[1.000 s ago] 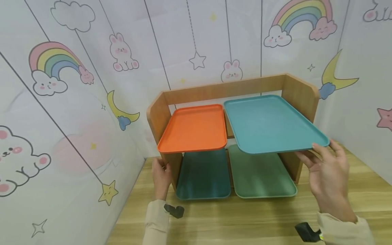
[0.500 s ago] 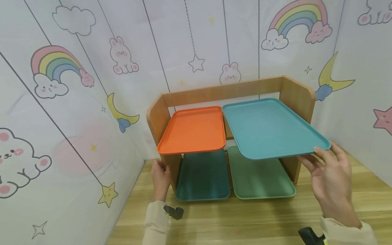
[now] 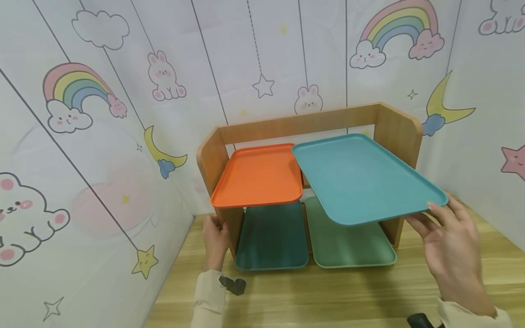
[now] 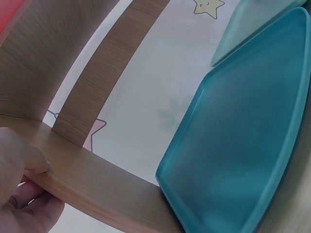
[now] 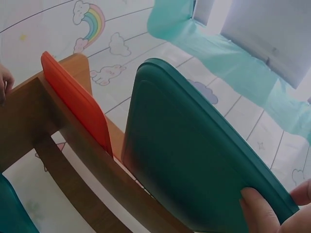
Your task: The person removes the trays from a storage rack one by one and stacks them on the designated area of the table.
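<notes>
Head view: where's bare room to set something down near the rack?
Free: the wooden tabletop in front of the rack, between left hand and right hand. Crowded: both rack levels, filled by orange tray, teal tray, lower trays.

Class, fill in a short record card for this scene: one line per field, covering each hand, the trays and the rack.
Left hand: left hand grips the front edge of the wooden rack's left side panel.
Right hand: right hand holds the near right corner of the large teal tray, thumb on its rim.
Large teal tray: upper right level, tilted, its far left corner overlapping the orange tray.
Lower level: dark teal tray on the left, light green tray on the right.
Surface: wooden table.
</notes>
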### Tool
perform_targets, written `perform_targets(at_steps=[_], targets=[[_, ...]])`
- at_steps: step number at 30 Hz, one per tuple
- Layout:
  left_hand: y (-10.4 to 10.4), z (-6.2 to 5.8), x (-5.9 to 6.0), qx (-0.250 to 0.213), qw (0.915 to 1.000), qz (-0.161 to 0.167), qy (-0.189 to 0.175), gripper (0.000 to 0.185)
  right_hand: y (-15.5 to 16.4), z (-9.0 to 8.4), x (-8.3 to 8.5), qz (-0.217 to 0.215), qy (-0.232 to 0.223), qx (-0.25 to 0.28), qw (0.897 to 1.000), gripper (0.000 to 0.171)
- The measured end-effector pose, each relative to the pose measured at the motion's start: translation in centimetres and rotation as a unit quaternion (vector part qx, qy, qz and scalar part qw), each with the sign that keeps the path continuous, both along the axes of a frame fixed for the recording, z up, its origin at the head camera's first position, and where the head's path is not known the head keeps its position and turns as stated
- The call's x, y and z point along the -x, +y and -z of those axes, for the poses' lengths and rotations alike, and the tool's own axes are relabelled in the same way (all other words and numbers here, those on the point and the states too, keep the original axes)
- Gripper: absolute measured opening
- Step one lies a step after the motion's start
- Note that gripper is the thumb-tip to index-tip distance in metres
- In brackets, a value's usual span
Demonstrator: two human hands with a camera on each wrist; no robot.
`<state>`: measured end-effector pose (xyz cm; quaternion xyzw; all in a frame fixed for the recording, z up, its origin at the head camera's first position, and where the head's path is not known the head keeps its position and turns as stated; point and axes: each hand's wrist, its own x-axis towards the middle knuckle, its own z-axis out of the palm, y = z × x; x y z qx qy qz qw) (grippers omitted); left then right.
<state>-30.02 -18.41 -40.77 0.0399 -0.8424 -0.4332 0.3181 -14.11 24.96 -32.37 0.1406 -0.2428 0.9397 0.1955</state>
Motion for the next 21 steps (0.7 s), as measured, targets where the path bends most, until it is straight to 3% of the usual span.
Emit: perform_targets(at_steps=[8,21], targets=[[-0.01,-0.06,-0.09,0.009,0.9999,-0.003,0.006,0.011,0.19,0.06,-0.34,-0.025,0.018,0.002,1.0,0.032],[-0.08,0.2,-0.2,0.014,0.9996,-0.002,0.024,0.01,0.66,0.67,-0.57,-0.046,0.009,-0.029,0.998,0.034]])
